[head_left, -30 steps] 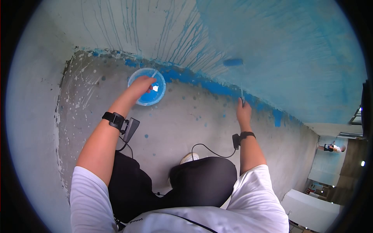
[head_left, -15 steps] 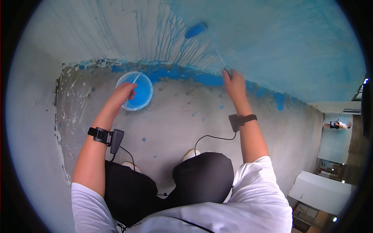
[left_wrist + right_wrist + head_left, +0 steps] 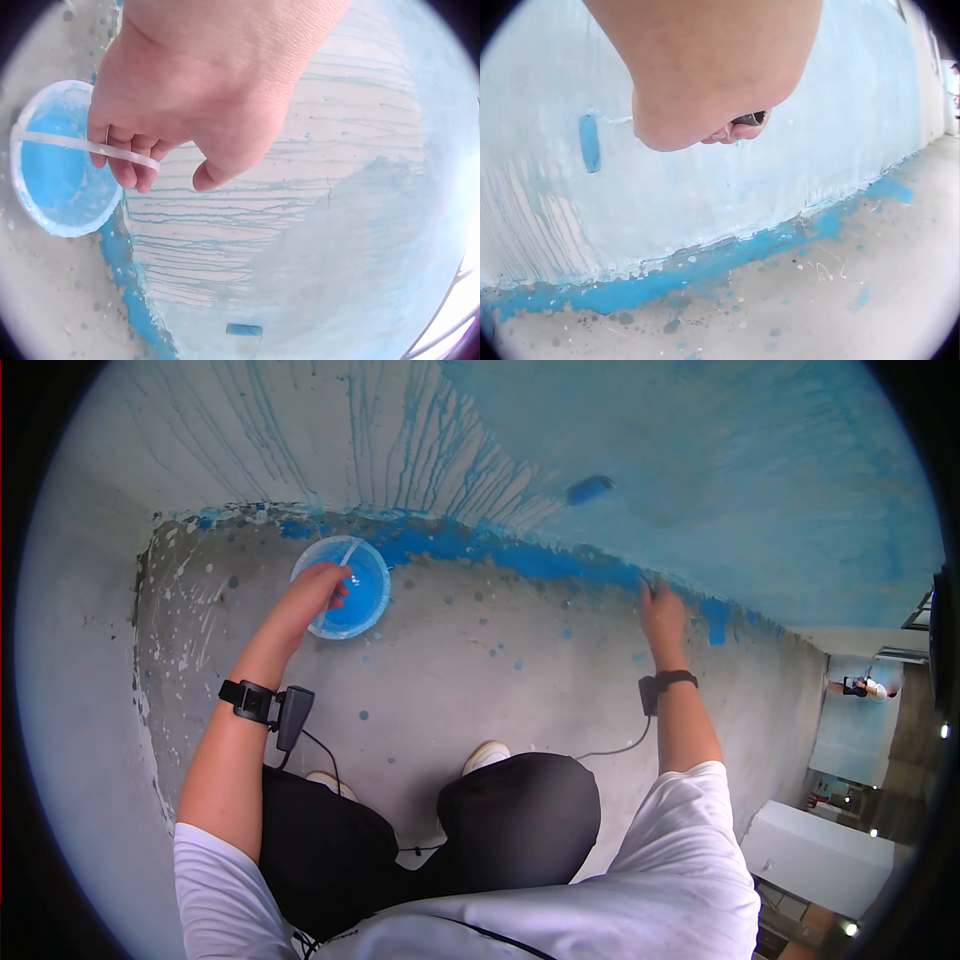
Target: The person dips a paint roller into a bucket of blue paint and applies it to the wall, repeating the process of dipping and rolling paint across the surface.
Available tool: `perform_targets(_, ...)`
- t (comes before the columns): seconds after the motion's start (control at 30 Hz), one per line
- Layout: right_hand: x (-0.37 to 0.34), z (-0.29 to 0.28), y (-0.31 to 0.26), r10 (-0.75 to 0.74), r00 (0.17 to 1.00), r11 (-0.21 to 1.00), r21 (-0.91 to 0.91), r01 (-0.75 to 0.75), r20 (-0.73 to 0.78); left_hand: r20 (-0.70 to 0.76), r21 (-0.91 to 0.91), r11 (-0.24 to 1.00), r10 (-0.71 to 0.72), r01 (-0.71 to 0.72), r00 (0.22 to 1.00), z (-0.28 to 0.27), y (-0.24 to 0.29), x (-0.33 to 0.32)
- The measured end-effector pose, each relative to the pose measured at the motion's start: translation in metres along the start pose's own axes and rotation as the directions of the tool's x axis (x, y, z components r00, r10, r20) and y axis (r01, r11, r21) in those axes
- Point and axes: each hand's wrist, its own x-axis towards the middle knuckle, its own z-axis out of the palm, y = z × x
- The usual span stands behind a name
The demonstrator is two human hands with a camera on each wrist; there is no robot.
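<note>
— What has the right grip (image 3: 665, 618) got?
— It's clenched round the dark handle (image 3: 750, 118) of the roller. The left grip (image 3: 312, 595) has its fingers curled about the white bail (image 3: 56, 139), thumb standing apart.

— And the roller and bucket themselves?
— The blue roller (image 3: 591, 489) is out ahead of the right grip, at the wall (image 3: 760, 450); whether it touches the surface I can't tell. The bucket (image 3: 56, 232) is beside the left grip, near the foot of the wall, with blue paint (image 3: 52, 165) in it. I can't tell if it rests on the floor (image 3: 480, 680).

— So how much is done?
— The right side carries blue, unevenly, stronger toward its far end. To the left, a pale stretch shows only drips (image 3: 430, 450). I'd judge the coat well begun but unfinished, with that streaked stretch left to cover.

— And lower down?
— A blue strip (image 3: 540, 555) edges the floor, with spots scattered beyond.
</note>
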Motion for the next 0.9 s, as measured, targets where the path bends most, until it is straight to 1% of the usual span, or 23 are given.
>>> perform_targets(0.07, 0.009, 0.001, -0.038, -0.053, 0.998, 0.998, -0.020, 0.053, 0.033, 0.002, -0.015, 1.000, 0.007, -0.007, 1.000, 0.000, 0.000, 0.000)
perform_targets(0.1, 0.012, 0.001, -0.052, -0.052, 0.998, 0.998, -0.024, 0.053, 0.036, 0.003, -0.030, 0.999, 0.016, -0.016, 1.000, 0.001, 0.000, -0.001)
perform_targets(0.17, 0.020, 0.000, -0.070, -0.099, 0.994, 0.995, 0.011, 0.098, 0.057, 0.002, -0.027, 1.000, 0.007, -0.007, 1.000, 0.001, 0.001, -0.001)
perform_targets(0.27, 0.025, -0.011, -0.055, -0.125, 0.990, 0.992, -0.025, 0.126, 0.062, -0.010, -0.031, 1.000, 0.001, -0.001, 1.000, 0.001, 0.005, -0.005)
perform_targets(0.33, 0.022, -0.009, -0.020, -0.086, 0.995, 0.994, -0.068, 0.089, 0.045, -0.035, -0.044, 0.999, -0.001, 0.000, 0.999, 0.001, 0.006, -0.009)
perform_targets(0.4, 0.015, -0.012, 0.016, -0.012, 0.998, 0.988, -0.151, 0.021, 0.054, -0.020, -0.021, 1.000, 0.010, -0.010, 1.000, -0.001, 0.006, -0.011)
perform_targets(0.43, 0.012, -0.017, 0.018, -0.016, 0.998, 0.989, -0.148, 0.025, 0.057, -0.024, -0.022, 1.000, 0.007, -0.008, 1.000, -0.003, 0.004, -0.009)
perform_targets(0.5, 0.005, -0.027, 0.027, 0.125, 0.984, 0.983, -0.149, -0.106, 0.128, 0.007, -0.023, 1.000, 0.009, -0.009, 1.000, -0.002, 0.000, -0.006)
perform_targets(0.53, 0.004, -0.032, 0.024, 0.130, 0.983, 0.982, -0.153, -0.110, 0.126, 0.013, -0.023, 1.000, 0.010, -0.010, 1.000, -0.001, 0.000, -0.006)
perform_targets(0.6, 0.000, -0.037, 0.007, 0.046, 0.994, 0.999, -0.023, -0.044, 0.097, -0.006, -0.024, 1.000, -0.006, 0.006, 1.000, 0.000, 0.001, -0.004)
perform_targets(0.63, -0.002, -0.039, -0.005, 0.052, 0.994, 0.998, -0.026, -0.049, 0.094, -0.001, -0.022, 1.000, -0.003, 0.003, 1.000, -0.001, 0.000, -0.003)
perform_targets(0.67, -0.003, -0.040, -0.021, 0.058, 0.995, 0.986, 0.151, -0.069, 0.077, 0.009, -0.025, 1.000, -0.006, 0.006, 1.000, -0.002, -0.002, -0.002)
perform_targets(0.7, -0.005, -0.038, -0.034, 0.067, 0.996, 0.943, 0.322, -0.084, 0.064, 0.019, -0.029, 1.000, -0.011, 0.012, 1.000, -0.002, -0.003, -0.001)
perform_targets(0.73, -0.004, -0.032, -0.041, 0.068, 0.995, 0.944, 0.319, -0.086, 0.066, 0.022, -0.029, 0.999, -0.014, 0.014, 1.000, -0.001, -0.003, -0.001)
perform_targets(0.8, -0.006, -0.013, -0.052, 0.126, 0.989, 0.859, 0.490, -0.146, 0.074, 0.020, -0.017, 1.000, -0.006, 0.006, 1.000, -0.001, -0.001, -0.003)
perform_targets(0.83, -0.012, -0.005, -0.056, 0.128, 0.989, 0.859, 0.489, -0.150, 0.078, 0.022, -0.016, 1.000, -0.009, 0.010, 1.000, -0.001, -0.001, -0.003)
perform_targets(0.9, -0.025, 0.017, -0.056, 0.211, 0.964, 0.822, 0.503, -0.265, 0.162, 0.023, -0.013, 1.000, -0.003, 0.004, 1.000, -0.001, -0.002, -0.002)
